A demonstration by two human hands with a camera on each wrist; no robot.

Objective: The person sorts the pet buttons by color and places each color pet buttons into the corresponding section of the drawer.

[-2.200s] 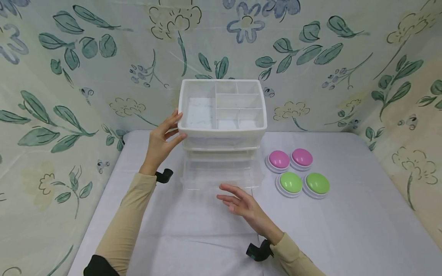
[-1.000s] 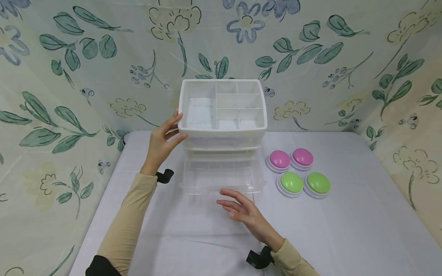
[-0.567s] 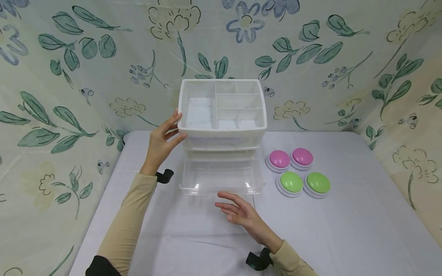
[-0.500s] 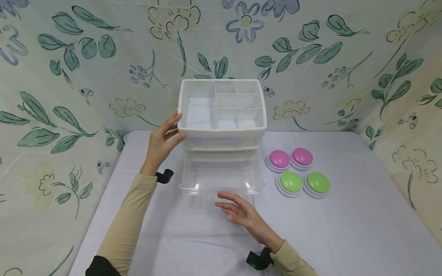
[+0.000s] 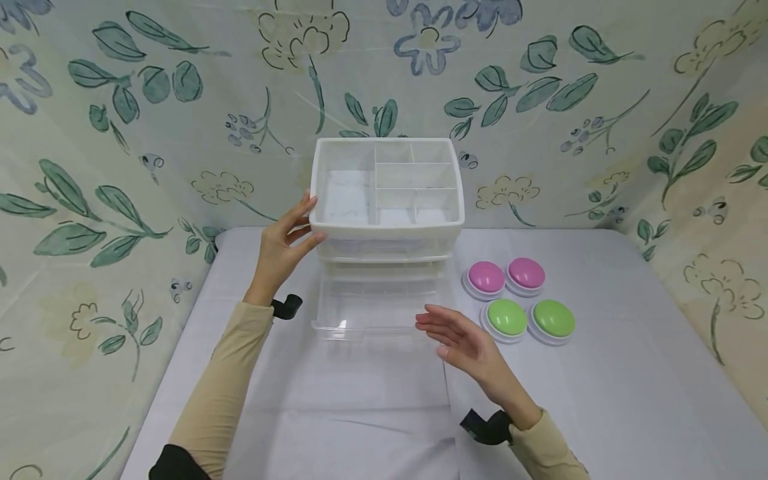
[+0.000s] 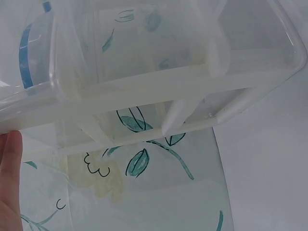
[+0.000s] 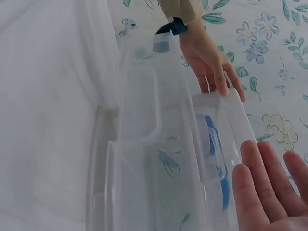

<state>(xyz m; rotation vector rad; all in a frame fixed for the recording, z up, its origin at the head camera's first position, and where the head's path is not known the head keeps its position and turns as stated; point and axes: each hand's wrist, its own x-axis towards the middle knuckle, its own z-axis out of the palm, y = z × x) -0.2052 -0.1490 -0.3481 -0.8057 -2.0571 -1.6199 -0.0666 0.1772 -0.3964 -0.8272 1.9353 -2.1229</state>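
Note:
A white desktop drawer organizer point(image 5: 390, 231) stands at the back of the table, its divided tray on top. Below, a clear lower drawer point(image 5: 378, 307) is pulled out toward the front, and nothing shows inside it. My left hand point(image 5: 279, 257) holds the organizer's front left corner, thumb at the front and fingers along the side. My right hand point(image 5: 465, 343) hovers near the drawer's front right corner with fingers extended, holding nothing. In the right wrist view its fingers point(image 7: 264, 178) are spread beside the clear plastic.
Right of the organizer sit two round push lights with pink domes, a left one point(image 5: 486, 277) and a right one point(image 5: 526, 273). In front of them are two green-domed ones, left point(image 5: 507, 317) and right point(image 5: 553, 319). A floral cloth point(image 5: 540, 147) hangs behind the white-covered table point(image 5: 360, 427).
The lower drawer came slightly farther forward early on, then stayed put. My right hand has since moved right and a little up, away from the drawer's front middle. My left hand has not moved.

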